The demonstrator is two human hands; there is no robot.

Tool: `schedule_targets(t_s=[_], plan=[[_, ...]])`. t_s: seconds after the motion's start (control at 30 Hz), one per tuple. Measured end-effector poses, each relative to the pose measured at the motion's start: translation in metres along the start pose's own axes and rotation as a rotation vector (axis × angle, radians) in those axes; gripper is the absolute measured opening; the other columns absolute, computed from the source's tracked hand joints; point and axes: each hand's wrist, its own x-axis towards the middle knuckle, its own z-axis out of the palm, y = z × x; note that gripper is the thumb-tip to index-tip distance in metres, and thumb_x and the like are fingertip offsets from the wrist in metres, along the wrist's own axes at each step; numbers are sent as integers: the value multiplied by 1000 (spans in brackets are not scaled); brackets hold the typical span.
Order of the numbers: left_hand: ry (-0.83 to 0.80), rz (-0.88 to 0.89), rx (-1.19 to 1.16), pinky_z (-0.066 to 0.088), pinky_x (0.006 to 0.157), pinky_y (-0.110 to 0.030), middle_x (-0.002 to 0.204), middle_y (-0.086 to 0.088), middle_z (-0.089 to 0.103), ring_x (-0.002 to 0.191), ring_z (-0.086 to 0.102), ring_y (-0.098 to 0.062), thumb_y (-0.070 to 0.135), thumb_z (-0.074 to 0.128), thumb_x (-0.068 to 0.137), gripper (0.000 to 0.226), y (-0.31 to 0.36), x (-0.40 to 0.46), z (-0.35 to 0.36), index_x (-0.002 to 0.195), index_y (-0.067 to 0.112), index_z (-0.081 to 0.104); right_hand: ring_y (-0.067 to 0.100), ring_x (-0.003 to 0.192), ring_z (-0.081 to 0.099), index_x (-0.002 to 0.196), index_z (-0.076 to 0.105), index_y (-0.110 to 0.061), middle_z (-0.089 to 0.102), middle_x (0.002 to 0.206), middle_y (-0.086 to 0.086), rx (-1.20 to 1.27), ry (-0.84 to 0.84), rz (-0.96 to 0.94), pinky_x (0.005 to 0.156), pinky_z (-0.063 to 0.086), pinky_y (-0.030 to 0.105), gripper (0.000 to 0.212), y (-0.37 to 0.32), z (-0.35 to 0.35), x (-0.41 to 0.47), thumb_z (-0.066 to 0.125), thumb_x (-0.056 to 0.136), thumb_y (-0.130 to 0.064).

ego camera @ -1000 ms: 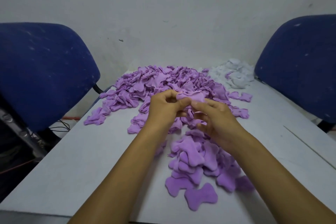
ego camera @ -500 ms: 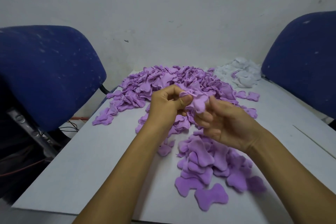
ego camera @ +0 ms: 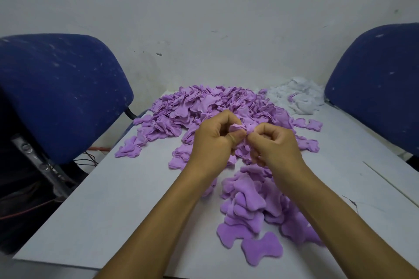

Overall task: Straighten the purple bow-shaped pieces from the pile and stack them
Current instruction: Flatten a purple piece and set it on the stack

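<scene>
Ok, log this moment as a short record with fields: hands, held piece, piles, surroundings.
left hand: pinches one end of the crumpled purple piece
right hand: pinches its other end
held piece: crumpled purple piece, lifted above the table, not yet flat
source pile: loose purple pile, far side of the grey table
straightened pieces: overlapping purple row, near side, under the right forearm
other: white scrap heap far right; blue chairs on both sides

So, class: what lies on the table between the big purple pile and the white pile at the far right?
Nothing. In the head view the big purple pile runs straight into the white pile; no bare table shows between them.
</scene>
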Motion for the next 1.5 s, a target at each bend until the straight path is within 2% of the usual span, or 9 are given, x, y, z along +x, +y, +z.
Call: schedule_targets(t_s=[0.17, 0.33, 0.6, 0.7, 0.77, 0.83, 0.97, 1.2, 1.5], plan=[[23, 103, 62, 36, 56, -29, 58, 6, 48, 57, 40, -13, 1, 63, 75, 20, -1, -6, 13, 65, 17, 54, 6, 45, 38, 54, 47, -17, 42, 44, -8, -456, 279, -174, 45, 28, 17, 29, 2, 3, 12, 64, 69, 1], [-103, 97, 243, 45, 55, -36, 60, -4, 58, 56, 50, -14, 12, 68, 84, 15, -6, 1, 7, 72, 19, 61, 5, 49, 39, 59, 47, -16, 43, 48, -8, -519, 231, -189, 46, 30, 18, 26, 10, -1, 11, 60, 72, 1], [-96, -55, -21, 52, 60, -21, 71, -2, 68, 63, 61, -10, -7, 68, 82, 12, -8, 3, -4, 82, 5, 71, -1, 39, 38, 73, 38, -21, 47, 48, -19, -248, 32, -200, 39, 27, 7, 40, -1, -6, -9, 75, 83, -12], [30, -68, -102, 50, 52, -22, 57, -1, 64, 53, 57, -13, -15, 67, 77, 26, -7, 3, -1, 64, 8, 67, 8, 42, 55, 82, 43, -21, 57, 58, 9, -35, -154, -62, 38, 40, 17, 33, -5, -2, -10, 67, 89, 0], [81, -99, -164, 46, 45, -22, 55, -4, 63, 49, 54, -17, -15, 65, 79, 32, -8, 3, 3, 59, 11, 65, 22, 60, 69, 96, 46, -18, 56, 81, 33, 158, -285, 61, 49, 53, 26, 29, -8, -4, -8, 61, 91, 7], [168, -119, -121, 48, 49, -23, 55, 0, 63, 51, 55, -15, -10, 67, 81, 29, -9, 5, 2, 62, 12, 66, 27, 79, 71, 109, 53, -30, 60, 100, 23, 237, -389, 102, 67, 59, 32, 44, -8, -11, -6, 60, 90, 9], [187, -131, 92, 43, 55, -29, 52, 6, 53, 53, 49, -16, 8, 73, 83, 12, -14, 12, -11, 74, 15, 67, 13, 93, 64, 121, 56, -45, 56, 109, -1, -324, -266, -315, 71, 58, 25, 64, -4, -23, 0, 75, 80, 1], [116, -390, -245, 33, 41, -19, 58, -5, 54, 43, 39, -13, -2, 64, 86, 12, -11, 14, -10, 81, 10, 64, 14, 69, 57, 89, 77, -11, 63, 78, 1, -549, -51, -619, 55, 45, 20, 16, 2, -12, -3, 80, 77, -1], [321, -511, -446, 20, 33, -14, 47, -3, 43, 32, 27, -7, -19, 40, 84, 32, -19, 25, -18, 74, 4, 59, 18, 58, 49, 65, 67, -9, 51, 69, 13, 390, -1101, 255, 58, 41, 28, 46, -13, -11, -18, 68, 83, -52]])
